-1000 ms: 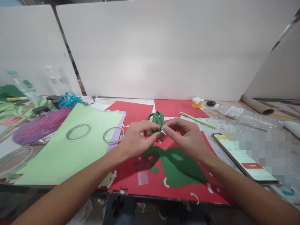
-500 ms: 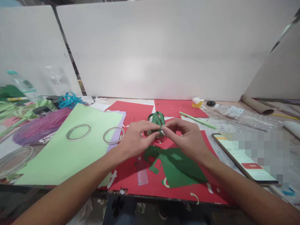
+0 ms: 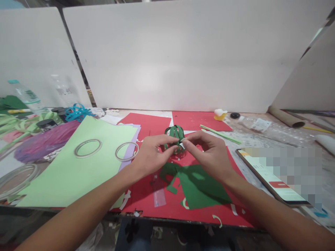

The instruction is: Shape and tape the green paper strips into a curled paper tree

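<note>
A small ball of looped dark green paper strips is just beyond my fingertips, above the red paper. My left hand is closed in a pinch at the near side of this ball, its fingertips on a strip. Opposite it, my right hand pinches a tiny white piece, which looks like tape backing, right at the ball's edge. The fingers hide part of the ball's lower side. Beneath my hands lie a green paper sheet and cut green scraps.
Two tape rolls, one nearer the middle and one further left, rest on light green paper. A phone lies at right. Green strips, a yellow cup and a cardboard tube sit further back.
The white piece sticks out a little more from the green strip between my fingertips. My right hand has shifted very slightly; my left hand stays nearly still.
</note>
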### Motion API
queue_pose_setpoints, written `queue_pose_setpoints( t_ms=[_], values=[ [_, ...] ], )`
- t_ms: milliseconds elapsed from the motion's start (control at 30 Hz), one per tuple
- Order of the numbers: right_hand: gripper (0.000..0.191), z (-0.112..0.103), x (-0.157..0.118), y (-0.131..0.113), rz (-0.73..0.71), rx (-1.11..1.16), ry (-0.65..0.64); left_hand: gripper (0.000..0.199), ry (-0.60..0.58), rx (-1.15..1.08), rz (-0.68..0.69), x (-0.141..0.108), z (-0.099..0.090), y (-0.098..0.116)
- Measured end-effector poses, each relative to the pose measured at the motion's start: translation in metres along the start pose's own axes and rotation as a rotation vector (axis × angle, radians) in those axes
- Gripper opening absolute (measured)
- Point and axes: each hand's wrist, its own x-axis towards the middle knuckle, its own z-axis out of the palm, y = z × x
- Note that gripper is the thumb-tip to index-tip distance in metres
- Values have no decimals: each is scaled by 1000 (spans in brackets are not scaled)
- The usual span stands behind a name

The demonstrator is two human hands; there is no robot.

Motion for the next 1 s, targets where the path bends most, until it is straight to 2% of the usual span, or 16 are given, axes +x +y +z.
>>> queue_pose_setpoints(
  t_ms=[167,400,533,733,1000],
  values=[
    [9,-1,2,-2,23,119,20,14,8,17,-13,0,0,0],
    [12,-2,2,0,57,196,-73,15,13,7,-40,-1,1,0],
    [12,-2,1,0,26,210,-104,16,-55,-65,-68,0,-1,3],
    [9,-3,1,-1,-16,137,-102,19,-237,-316,-93,2,-5,5],
    [9,-6,3,-5,23,20,-137,19,-264,-258,-71,1,-5,3]
  ],
)
